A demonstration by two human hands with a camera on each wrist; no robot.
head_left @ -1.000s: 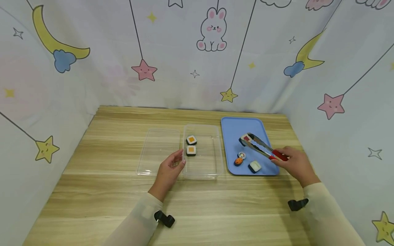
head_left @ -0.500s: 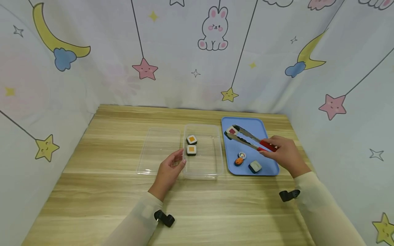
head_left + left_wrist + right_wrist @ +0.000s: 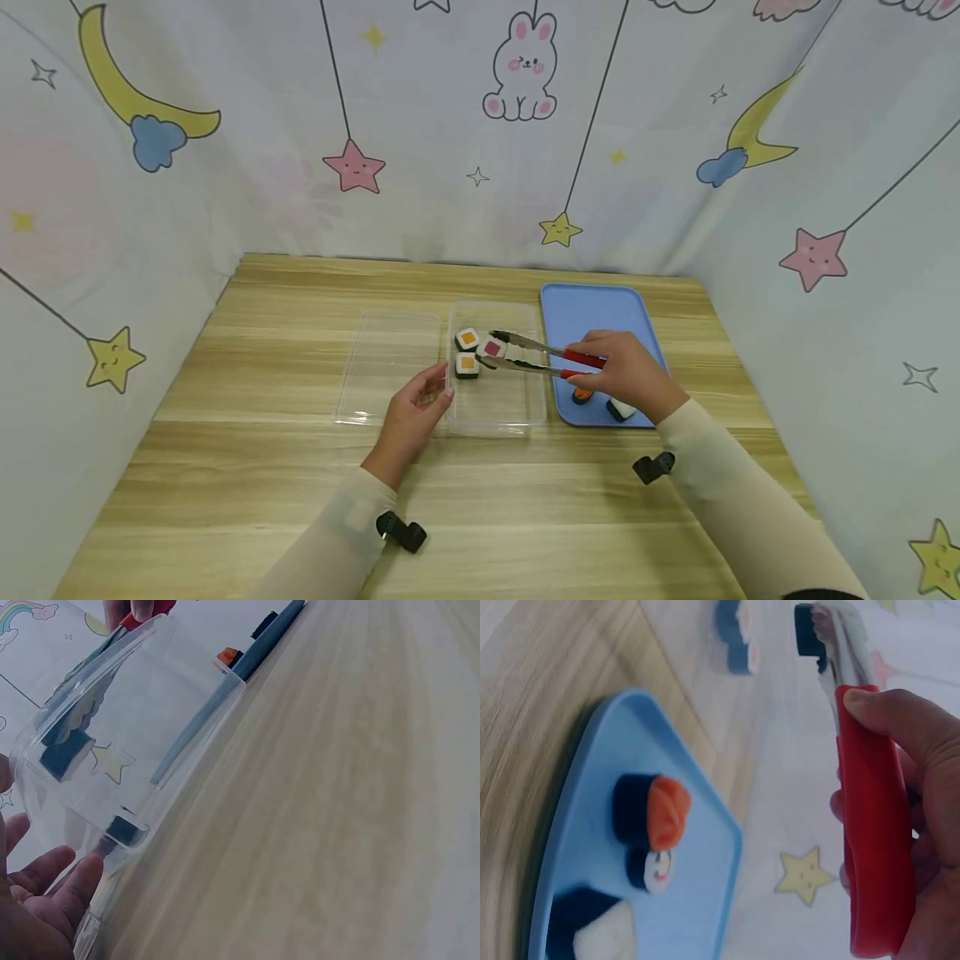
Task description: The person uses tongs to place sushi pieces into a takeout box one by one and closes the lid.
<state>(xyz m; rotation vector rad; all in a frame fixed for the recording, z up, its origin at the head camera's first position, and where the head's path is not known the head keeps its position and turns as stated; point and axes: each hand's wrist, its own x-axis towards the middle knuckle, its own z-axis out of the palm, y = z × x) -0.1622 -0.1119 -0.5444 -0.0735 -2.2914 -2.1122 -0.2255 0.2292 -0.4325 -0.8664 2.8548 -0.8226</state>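
Observation:
My right hand (image 3: 630, 371) grips red-handled metal tongs (image 3: 876, 825), thumb along one handle. The tongs' tips pinch a dark-red-centred sushi roll (image 3: 492, 348), held above the clear plastic container (image 3: 498, 408). Two sushi rolls with orange-yellow centres, a rear one (image 3: 467, 338) and a front one (image 3: 467, 365), sit by the container's left wall. My left hand (image 3: 411, 412) rests its fingertips and thumb at that wall; in the left wrist view its fingers (image 3: 79, 892) lie loosely extended against the outside.
The blue tray (image 3: 592, 312) right of the container bears an orange-topped sushi (image 3: 667, 814), a small roll (image 3: 658, 870) and a white-topped sushi (image 3: 604, 934). A clear lid (image 3: 390, 362) lies left of the container. A patterned curtain (image 3: 420, 225) stands behind the wooden table (image 3: 480, 517).
My right hand has moved left, carrying the dark-red-centred sushi roll in the tongs from over the blue tray to over the clear container. The left hand has stayed put.

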